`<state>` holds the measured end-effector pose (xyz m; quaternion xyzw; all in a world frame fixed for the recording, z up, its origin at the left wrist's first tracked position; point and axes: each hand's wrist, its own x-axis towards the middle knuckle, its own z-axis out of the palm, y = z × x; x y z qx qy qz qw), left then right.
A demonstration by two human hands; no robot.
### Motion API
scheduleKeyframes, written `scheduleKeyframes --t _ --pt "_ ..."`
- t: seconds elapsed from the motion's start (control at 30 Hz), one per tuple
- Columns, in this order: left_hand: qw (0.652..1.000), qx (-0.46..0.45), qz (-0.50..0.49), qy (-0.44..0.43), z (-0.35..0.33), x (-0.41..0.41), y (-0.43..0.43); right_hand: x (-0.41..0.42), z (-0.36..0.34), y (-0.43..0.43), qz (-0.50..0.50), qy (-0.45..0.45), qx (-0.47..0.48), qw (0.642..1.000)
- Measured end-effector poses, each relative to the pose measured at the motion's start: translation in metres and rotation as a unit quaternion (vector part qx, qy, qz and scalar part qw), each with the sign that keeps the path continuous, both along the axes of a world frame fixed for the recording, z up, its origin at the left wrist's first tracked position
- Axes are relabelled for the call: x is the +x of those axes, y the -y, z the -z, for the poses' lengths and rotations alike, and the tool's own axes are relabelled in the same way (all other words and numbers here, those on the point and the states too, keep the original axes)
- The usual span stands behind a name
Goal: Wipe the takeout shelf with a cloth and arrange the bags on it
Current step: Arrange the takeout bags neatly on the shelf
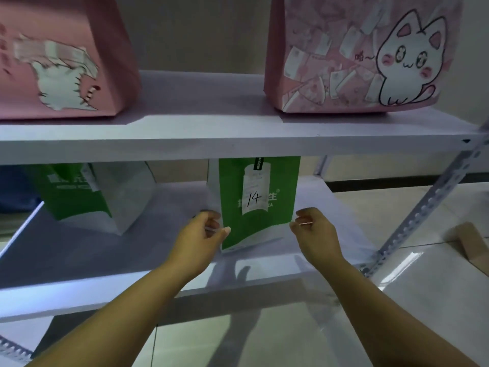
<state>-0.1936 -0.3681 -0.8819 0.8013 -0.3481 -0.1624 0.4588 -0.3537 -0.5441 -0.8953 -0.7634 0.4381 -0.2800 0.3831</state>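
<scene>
A green and white paper bag (pixel 258 202) with a receipt marked "14" stands upright on the lower white shelf board (pixel 148 250). My left hand (pixel 203 234) grips its left edge and my right hand (pixel 315 231) grips its right edge. A second green and white bag (pixel 98 192) stands further left on the same board. On the upper shelf board (pixel 201 133) sit two pink bags: one at the left (pixel 60 56) and one with a white cat drawing at the right (pixel 354 54). No cloth is in view.
A perforated metal upright (pixel 428 207) carries the shelf at the right. A brown cardboard piece (pixel 473 242) lies on the tiled floor (pixel 397 202) beyond it. Another slotted rail (pixel 13 350) shows at the bottom left. A wall stands behind the shelf.
</scene>
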Motion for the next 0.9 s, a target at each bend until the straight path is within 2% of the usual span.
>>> scheduleKeyframes --t 0.2,0.37,0.5,0.73,0.9 --pt "0.999 0.024 -0.024 -0.003 0.027 0.028 0.041 0.037 0.029 0.046 0.032 -0.037 0.021 0.999" --pt "0.999 0.043 0.009 0.017 0.044 0.04 0.049 0.058 0.042 0.055 -0.023 -0.038 0.021 0.999" --pt "0.998 0.035 0.042 0.0 0.05 0.04 0.051 0.061 0.045 0.053 -0.015 -0.031 0.016 0.999" --pt "0.998 -0.036 -0.029 -0.043 0.053 0.033 0.025 0.041 0.042 0.028 0.044 -0.026 0.022 0.998" --pt "0.997 -0.039 -0.046 -0.045 0.047 0.02 -0.012 0.017 0.039 -0.011 0.012 -0.008 0.022 1.0"
